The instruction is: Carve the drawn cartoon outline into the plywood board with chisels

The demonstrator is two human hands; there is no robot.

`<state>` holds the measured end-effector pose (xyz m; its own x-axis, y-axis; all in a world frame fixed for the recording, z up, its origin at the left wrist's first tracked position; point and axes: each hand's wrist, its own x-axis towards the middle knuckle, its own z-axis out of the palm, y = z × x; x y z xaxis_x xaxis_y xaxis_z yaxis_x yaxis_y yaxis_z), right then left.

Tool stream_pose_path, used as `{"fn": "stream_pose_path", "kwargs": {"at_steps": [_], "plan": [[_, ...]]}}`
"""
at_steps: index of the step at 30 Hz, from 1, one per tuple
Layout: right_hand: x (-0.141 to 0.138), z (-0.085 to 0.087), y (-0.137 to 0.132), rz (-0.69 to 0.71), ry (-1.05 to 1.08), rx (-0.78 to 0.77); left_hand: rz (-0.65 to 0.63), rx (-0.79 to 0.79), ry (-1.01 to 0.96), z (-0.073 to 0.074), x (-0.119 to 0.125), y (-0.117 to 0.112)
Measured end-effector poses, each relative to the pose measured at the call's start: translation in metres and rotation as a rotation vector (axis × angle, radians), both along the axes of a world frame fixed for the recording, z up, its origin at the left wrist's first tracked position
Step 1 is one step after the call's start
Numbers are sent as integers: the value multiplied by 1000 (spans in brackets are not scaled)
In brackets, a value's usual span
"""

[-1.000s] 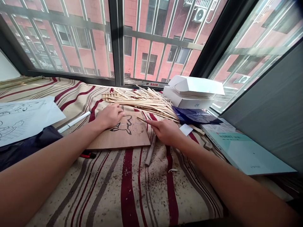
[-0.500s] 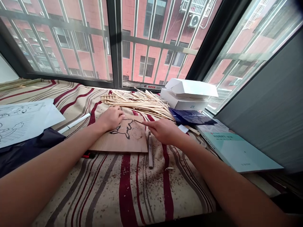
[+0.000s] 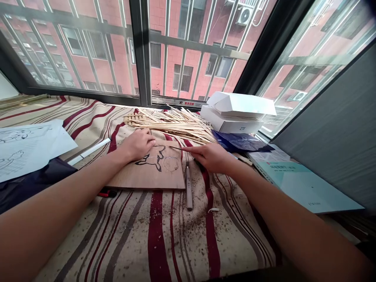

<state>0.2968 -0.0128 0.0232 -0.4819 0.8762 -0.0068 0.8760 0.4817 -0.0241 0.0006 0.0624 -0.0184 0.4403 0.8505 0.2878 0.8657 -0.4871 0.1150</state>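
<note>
A flat wooden board (image 3: 158, 180) lies on the striped cloth, with dark animal-like lines and a faint circle drawn or cut into its face. My left hand (image 3: 139, 145) presses on the board's far left part, its fingers curled at the far edge. Over the board's far right corner, my right hand (image 3: 210, 156) grips a thin, dark carving tool (image 3: 175, 148), its index finger stretched along it. The tool's tip meets the board above the circle; its handle is hidden in the hand. A grey-handled craft knife (image 3: 188, 192) lies just right of the board.
Thin wooden strips (image 3: 176, 123) are heaped behind the board, near a white box (image 3: 237, 117) and dark blue sheet (image 3: 243, 141). At right lies a pale green book (image 3: 308, 188); at left, printed drawings (image 3: 32, 145). Shavings dot the striped cloth (image 3: 132, 235).
My right hand has shifted slightly right with the tool, relative to the board. My left hand stays on the board. The camera view has moved a little.
</note>
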Motion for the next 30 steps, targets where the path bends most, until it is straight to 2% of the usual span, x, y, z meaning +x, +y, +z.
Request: {"fn": "stream_pose_path", "kwargs": {"at_steps": [3, 7, 9, 14, 16, 22, 30], "plan": [[-1, -1, 1, -5, -117, 71, -6, -4, 0, 0, -2, 1], [2, 2, 4, 27, -157, 59, -23, -7, 9, 0, -3, 2], [6, 2, 4, 13, -91, 36, -35, -1, 17, 1, -3, 2], [12, -5, 8, -1, 297, -76, -61, 3, 63, 5, -6, -1], [13, -8, 11, -8, 367, -99, -65, -10, 95, 4, -5, -4], [16, -16, 22, -15, 267, -19, 75, -108, 73, 2, 12, -22], [10, -17, 22, 12, 71, 60, 9, -158, 41, 6, 25, -30]]}}
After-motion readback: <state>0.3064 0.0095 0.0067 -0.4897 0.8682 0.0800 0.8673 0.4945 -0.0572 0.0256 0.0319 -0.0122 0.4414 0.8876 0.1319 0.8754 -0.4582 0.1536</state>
